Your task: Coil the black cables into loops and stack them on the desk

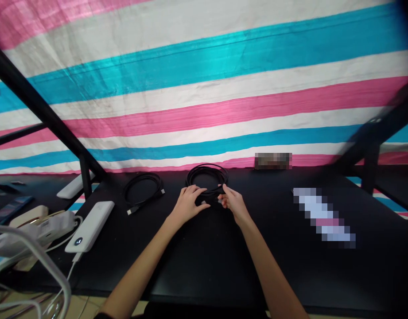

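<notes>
A coiled black cable (207, 166) lies near the back edge of the black table (204, 266). My left hand (189, 204) rests at the coil's lower left, its fingers spread and thumb stretched toward a small connector. On the coil's right side, my right hand (233, 201) has its thumb and fingers closed around part of the black cable, close to a connector end. Left of my hands sits a second, smaller coiled black cable (126, 188), with both of its plugs showing.
A white power bank (91, 227) with a white cable plugged in lies at the left, beside a white power strip (54, 228) and loose cords. Blurred items lie at the right and back. Black frame bars (54, 115) slant up at both sides before a striped sheet (204, 110).
</notes>
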Tool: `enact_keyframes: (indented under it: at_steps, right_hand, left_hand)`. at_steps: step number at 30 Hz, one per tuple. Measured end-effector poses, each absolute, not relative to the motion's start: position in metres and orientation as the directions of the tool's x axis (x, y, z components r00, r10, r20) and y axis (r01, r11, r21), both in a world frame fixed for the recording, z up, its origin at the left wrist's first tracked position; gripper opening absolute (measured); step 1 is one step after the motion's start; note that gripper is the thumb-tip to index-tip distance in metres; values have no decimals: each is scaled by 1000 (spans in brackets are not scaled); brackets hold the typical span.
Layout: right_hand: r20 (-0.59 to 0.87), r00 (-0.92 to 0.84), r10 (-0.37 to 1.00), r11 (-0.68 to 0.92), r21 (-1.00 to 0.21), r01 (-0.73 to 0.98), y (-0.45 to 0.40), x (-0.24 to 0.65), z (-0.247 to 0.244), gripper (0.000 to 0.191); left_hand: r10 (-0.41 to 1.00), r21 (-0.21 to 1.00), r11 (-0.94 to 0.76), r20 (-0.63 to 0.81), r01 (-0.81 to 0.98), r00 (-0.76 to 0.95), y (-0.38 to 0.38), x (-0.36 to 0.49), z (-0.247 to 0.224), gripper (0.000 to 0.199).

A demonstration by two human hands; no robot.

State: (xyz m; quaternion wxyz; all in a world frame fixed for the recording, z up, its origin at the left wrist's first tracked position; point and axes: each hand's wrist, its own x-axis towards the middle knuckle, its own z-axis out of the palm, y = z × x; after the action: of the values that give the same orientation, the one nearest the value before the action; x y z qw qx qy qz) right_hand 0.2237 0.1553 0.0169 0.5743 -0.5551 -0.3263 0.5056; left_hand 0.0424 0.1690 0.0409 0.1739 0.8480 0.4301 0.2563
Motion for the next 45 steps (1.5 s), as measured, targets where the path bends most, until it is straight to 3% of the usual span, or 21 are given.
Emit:
enact_keyframes:
  at_steps: [5,19,24,30,37,45]
  right_hand:
    - [-156,277,948,-114,-980,-162,154,224,19,48]
    - [-20,353,936,-97,-975,201,147,234,21,41]
    - [17,463,886,-121,-956,266,145,240,19,61]
    - [110,503,857,-37,-962,272,141,238,29,42]
    - [159,558,814,73,-982,173,142,238,29,40]
    - [188,547,816,180,-981,69,138,232,39,33]
  left_hand:
    - [792,432,-608,275,666,545,169,44,42,36]
    - [789,335,-613,305,715,533,171,33,43,36]
    - [886,317,-400,372,860,275,173,0,42,43]
    - [944,266,-21,322,964,-68,177,-58,30,35]
    - [963,222,-82,270,972,20,147,-67,13,32]
    - [958,305,-273,175,912,228,90,-36,11,18]
